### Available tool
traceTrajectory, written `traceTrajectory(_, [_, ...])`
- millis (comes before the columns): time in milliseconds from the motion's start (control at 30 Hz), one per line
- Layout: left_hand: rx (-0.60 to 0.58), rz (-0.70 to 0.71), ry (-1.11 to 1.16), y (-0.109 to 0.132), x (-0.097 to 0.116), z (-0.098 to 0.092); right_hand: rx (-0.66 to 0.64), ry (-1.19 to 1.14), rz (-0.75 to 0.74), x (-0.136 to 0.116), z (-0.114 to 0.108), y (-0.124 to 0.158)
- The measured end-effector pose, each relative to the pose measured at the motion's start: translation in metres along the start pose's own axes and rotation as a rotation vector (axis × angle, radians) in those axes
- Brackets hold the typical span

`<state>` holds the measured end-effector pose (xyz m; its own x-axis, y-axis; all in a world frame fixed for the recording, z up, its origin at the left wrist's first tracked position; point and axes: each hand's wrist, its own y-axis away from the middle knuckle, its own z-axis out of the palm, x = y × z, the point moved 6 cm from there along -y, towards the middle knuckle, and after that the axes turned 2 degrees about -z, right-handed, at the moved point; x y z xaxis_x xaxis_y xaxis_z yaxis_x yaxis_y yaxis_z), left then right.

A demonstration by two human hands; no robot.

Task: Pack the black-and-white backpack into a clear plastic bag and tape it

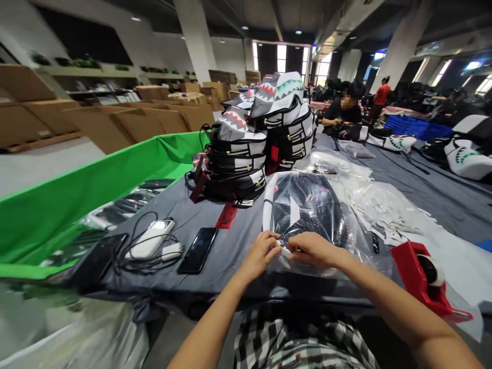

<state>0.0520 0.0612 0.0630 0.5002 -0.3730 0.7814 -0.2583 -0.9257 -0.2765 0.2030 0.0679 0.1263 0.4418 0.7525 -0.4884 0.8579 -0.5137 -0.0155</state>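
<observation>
- Before you, the clear plastic bag [307,218] looks thin, glossy and creased.
- Beneath it, the grey table cover [230,251] is matt cloth.
- At your right, the tape dispenser [411,274] is glossy red plastic.
- On your left, the phone [198,250] has a smooth, glossy black face.
- Beside it, the power bank [149,238] is smooth white plastic.
- Ahead, the stacked backpacks [238,154] show a soft sheen.
- Further left, the cartons [134,123] are matt brown cardboard.

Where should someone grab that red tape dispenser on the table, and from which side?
Grip the red tape dispenser by its red body, coming from above with the right hand, the nearer one. Its broad red wall stands clear of the tape roll beside it.
</observation>
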Motion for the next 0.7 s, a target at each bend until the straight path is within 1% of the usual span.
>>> traceTrajectory(33, [-0.003, 0.003, 0.006, 0.000, 0.000, 0.001, -0.054, 0.122, -0.001, 0.005, 0.005, -0.014])
traceTrajectory(67, [-0.004, 0.003, 0.011, 0.000, 0.000, 0.001, -0.095, 0.217, 0.028, 0.012, 0.008, -0.024])
traceTrajectory(133, [-0.005, -0.001, 0.024, -0.001, -0.001, 0.001, -0.113, 0.307, 0.153, 0.032, 0.007, -0.034])
traceTrajectory(200, [0.002, -0.008, 0.035, -0.002, -0.002, 0.001, -0.073, 0.258, 0.292, 0.051, -0.004, -0.031])
traceTrajectory(267, [0.002, -0.010, 0.041, -0.003, -0.002, 0.000, -0.015, 0.169, 0.385, 0.062, -0.017, -0.021])
traceTrajectory(300, [-0.001, -0.009, 0.043, -0.003, -0.001, 0.000, 0.026, 0.132, 0.397, 0.061, -0.022, -0.015])
traceTrajectory(367, [-0.006, -0.006, 0.044, -0.004, -0.001, -0.001, 0.110, 0.092, 0.355, 0.050, -0.025, -0.006])
traceTrajectory(400, [-0.007, -0.005, 0.043, -0.004, -0.002, -0.002, 0.134, 0.095, 0.313, 0.040, -0.021, -0.005])
traceTrajectory(433, [-0.008, -0.005, 0.042, -0.004, -0.002, -0.002, 0.130, 0.119, 0.283, 0.031, -0.014, -0.005])
traceTrajectory(500, [-0.012, -0.010, 0.036, -0.004, -0.004, -0.002, 0.072, 0.212, 0.300, 0.019, 0.009, -0.008])
traceTrajectory(600, [-0.017, -0.026, 0.018, -0.001, -0.005, 0.002, 0.032, 0.303, 0.405, 0.019, 0.037, -0.019])
traceTrajectory(633, [-0.016, -0.033, 0.009, 0.000, -0.006, 0.004, 0.042, 0.297, 0.417, 0.020, 0.042, -0.023])
traceTrajectory(700, [-0.010, -0.043, -0.010, 0.001, -0.006, 0.004, 0.057, 0.281, 0.415, 0.023, 0.045, -0.029])
